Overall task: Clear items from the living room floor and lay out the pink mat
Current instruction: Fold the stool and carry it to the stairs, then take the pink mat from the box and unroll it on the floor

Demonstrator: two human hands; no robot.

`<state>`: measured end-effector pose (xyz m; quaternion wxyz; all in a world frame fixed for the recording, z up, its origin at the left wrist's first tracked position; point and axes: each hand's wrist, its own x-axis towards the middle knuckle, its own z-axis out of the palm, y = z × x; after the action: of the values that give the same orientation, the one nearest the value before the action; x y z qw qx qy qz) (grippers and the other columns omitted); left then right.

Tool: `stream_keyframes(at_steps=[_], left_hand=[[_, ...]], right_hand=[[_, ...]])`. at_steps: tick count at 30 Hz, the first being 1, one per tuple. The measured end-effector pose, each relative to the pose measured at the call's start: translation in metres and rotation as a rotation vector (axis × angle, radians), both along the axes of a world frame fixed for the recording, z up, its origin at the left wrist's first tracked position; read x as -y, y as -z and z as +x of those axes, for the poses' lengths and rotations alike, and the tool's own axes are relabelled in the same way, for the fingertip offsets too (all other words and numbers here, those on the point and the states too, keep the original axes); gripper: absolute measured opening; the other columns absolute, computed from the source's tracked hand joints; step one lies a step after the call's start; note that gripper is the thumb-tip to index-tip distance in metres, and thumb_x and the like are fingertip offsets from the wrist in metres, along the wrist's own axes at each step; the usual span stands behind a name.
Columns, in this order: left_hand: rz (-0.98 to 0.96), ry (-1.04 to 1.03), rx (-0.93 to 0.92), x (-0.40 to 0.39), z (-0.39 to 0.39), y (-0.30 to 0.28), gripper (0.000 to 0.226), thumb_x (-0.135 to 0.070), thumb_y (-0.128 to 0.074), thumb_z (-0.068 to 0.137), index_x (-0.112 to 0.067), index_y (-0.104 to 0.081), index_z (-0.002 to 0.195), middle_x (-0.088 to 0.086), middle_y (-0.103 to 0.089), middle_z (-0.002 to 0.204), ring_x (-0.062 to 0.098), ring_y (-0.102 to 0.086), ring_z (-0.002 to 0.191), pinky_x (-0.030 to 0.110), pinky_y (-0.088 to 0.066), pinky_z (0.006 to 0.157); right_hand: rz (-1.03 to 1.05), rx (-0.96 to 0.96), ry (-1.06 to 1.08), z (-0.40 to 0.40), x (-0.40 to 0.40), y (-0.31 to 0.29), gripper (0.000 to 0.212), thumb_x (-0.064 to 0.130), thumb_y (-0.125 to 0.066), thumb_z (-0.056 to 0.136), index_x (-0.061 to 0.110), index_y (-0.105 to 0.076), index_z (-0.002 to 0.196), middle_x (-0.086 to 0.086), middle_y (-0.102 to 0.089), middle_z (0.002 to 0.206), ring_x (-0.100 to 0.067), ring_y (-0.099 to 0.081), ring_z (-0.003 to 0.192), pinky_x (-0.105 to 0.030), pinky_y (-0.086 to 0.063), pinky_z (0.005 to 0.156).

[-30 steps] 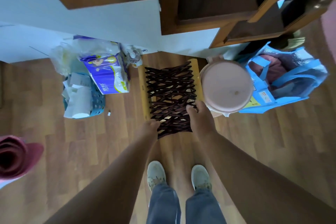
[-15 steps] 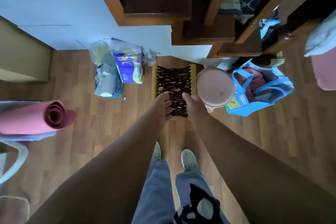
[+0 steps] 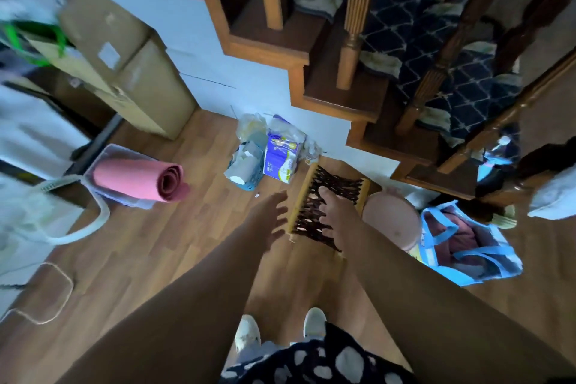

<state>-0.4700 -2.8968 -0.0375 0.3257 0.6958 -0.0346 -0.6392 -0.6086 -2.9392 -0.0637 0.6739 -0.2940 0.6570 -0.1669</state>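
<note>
We are holding both hands out over the wooden floor (image 3: 162,246) in the middle of the frame, above our own pale shoes at the bottom edge. Our left hand (image 3: 270,217) is hanging free with its fingers spread and gripping nothing. Our right hand (image 3: 335,216) is hovering in front of the woven stool (image 3: 324,212), fingers loosely parted; whether it is touching the dark lattice seat we cannot tell.

Just beyond the hands, the stool is sitting against the foot of the staircase (image 3: 343,72), with a round pink tub (image 3: 391,223) touching its right side and a blue tote bag (image 3: 467,246) further right. To the stool's left, a purple tissue pack (image 3: 282,159) and a small blue basket (image 3: 246,179) of paper are crowding the white wall.

We are judging the clearing to be well along: these items are lining the edge of the room and the boards in front of us are lying bare. The laying-out is not yet begun. The pink mat (image 3: 140,179) is lying rolled at centre left of the frame, resting on a pale storage bin, well apart from our left hand and further still from the right. Cardboard boxes (image 3: 124,65) are standing beyond it at upper left.
</note>
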Motion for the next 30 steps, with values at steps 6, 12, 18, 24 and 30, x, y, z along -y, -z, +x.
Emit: stream_keyframes(at_steps=[6,12,18,24,30], left_hand=[[-0.050,-0.111,0.045,-0.034,0.030,-0.014,0.038,-0.041,-0.059,0.090,-0.021,-0.064,0.122,0.000,-0.059,0.110,0.021,-0.053,0.096,0.034,-0.039,0.085],[-0.122,-0.227,0.045,-0.081,0.063,-0.027,0.029,-0.039,-0.059,0.089,-0.023,-0.067,0.111,0.001,-0.061,0.109,0.021,-0.052,0.092,0.035,-0.040,0.084],[-0.171,-0.327,0.016,-0.149,0.092,-0.037,0.026,-0.039,-0.053,0.092,-0.023,-0.064,0.109,0.003,-0.057,0.110,0.021,-0.049,0.092,0.032,-0.039,0.078],[-0.190,-0.416,-0.015,-0.240,0.115,-0.041,0.031,-0.042,-0.050,0.093,-0.020,-0.063,0.112,0.005,-0.056,0.111,0.024,-0.047,0.097,0.035,-0.037,0.084],[-0.228,-0.500,0.018,-0.334,0.143,-0.058,0.036,-0.045,-0.047,0.094,-0.020,-0.062,0.116,0.006,-0.054,0.112,0.025,-0.048,0.101,0.037,-0.037,0.091]], right_hand=[[0.001,-0.023,-0.103,0.037,-0.009,-0.021,0.051,0.044,-0.049,0.098,0.007,-0.055,0.132,-0.018,-0.058,0.135,-0.036,-0.057,0.123,-0.046,-0.047,0.104],[-0.002,-0.018,-0.167,0.080,-0.047,-0.037,0.044,0.049,-0.050,0.095,0.014,-0.055,0.121,-0.016,-0.060,0.129,-0.031,-0.059,0.118,-0.047,-0.049,0.100],[-0.009,0.026,-0.230,0.121,-0.105,-0.049,0.049,0.052,-0.052,0.094,0.015,-0.055,0.125,-0.012,-0.059,0.130,-0.029,-0.059,0.117,-0.044,-0.049,0.097],[0.012,0.026,-0.318,0.153,-0.185,-0.057,0.055,0.054,-0.052,0.093,0.020,-0.049,0.137,-0.009,-0.058,0.124,-0.030,-0.057,0.115,-0.046,-0.047,0.100],[0.021,0.107,-0.405,0.190,-0.274,-0.070,0.053,0.049,-0.050,0.097,0.021,-0.044,0.142,-0.008,-0.052,0.140,-0.028,-0.054,0.120,-0.048,-0.044,0.106]])
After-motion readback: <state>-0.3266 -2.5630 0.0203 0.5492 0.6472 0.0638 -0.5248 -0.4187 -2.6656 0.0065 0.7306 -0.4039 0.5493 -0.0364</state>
